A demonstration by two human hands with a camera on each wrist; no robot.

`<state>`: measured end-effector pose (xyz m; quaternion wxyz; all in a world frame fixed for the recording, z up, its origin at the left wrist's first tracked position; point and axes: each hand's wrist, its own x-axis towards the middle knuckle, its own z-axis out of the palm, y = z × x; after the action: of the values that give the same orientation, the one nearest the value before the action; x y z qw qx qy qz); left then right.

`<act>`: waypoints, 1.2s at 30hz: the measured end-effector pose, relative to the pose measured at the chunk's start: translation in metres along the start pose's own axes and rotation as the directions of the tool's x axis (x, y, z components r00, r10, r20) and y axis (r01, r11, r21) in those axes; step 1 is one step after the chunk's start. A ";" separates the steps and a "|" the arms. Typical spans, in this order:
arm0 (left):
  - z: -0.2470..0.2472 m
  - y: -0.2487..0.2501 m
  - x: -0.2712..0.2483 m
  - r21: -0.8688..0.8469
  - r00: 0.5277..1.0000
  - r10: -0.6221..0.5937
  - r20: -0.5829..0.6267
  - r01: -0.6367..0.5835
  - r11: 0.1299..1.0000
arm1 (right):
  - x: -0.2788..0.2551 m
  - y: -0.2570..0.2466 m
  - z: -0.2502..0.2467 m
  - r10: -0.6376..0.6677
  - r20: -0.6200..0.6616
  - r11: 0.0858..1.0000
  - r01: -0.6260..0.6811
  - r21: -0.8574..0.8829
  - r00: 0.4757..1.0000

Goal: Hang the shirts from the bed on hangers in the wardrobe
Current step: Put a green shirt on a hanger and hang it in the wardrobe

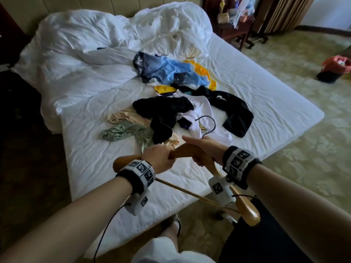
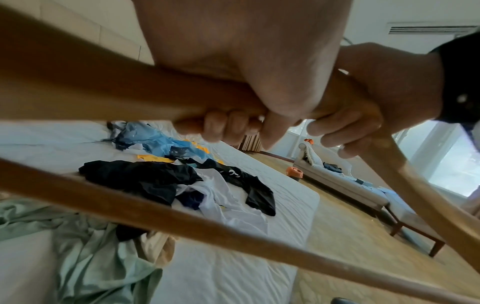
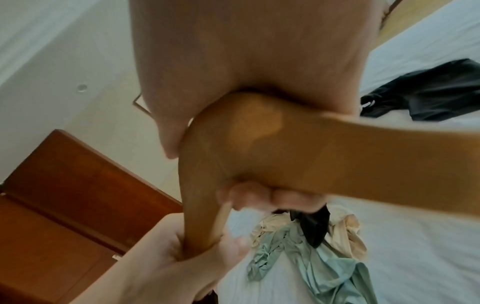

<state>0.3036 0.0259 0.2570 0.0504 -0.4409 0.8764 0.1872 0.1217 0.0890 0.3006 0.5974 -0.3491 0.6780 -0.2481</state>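
Shirts [image 1: 182, 103]: heaped loose on the bed [image 1: 266, 95], mid-mattress, well short of any wardrobe. Counted in the heap, as far as visible: blue, yellow, black, white, beige and pale green pieces, overlapping and crumpled; exact number not determinable. None on a hanger.

Hanger [image 1: 188, 150]: wooden, metal hook pointing toward the heap, crossbar running below both wrists. Held above the near edge of the bed, bare, no garment threaded.

Left hand [image 1: 158, 157]: grip closed round the left shoulder of the hanger, fingers curled under the wood, confirmed in the left wrist view. Right hand [image 1: 204, 149]: grip closed round the wood beside the hook, fingers curled under, confirmed in the right wrist view. Hands just beside each other.

Progress, judged: early stage. Hanger fetched and in hand; first shirt not yet taken up. Remaining: pick a shirt, thread it, carry it to the wardrobe, repeat for the rest of the heap.

Wardrobe: not identified with certainty; brown wooden panel [image 3: 78, 195] in the right wrist view, function unclear.

Surroundings: rumpled duvet [image 1: 114, 35] at the head of the bed, patterned carpet [image 1: 303, 130], sofa [image 2: 350, 185] near a window.
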 end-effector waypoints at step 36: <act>0.149 -0.130 0.211 -0.693 0.909 -0.396 -0.132 0.201 0.693 | 0.306 0.075 0.028 -0.165 -0.136 0.986 0.157 -0.062 0.977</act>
<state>0.2671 -0.1484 0.0288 -0.2004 -0.5883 0.6652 0.4139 0.1231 -0.0967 0.0441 0.5170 -0.3997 0.6940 -0.3022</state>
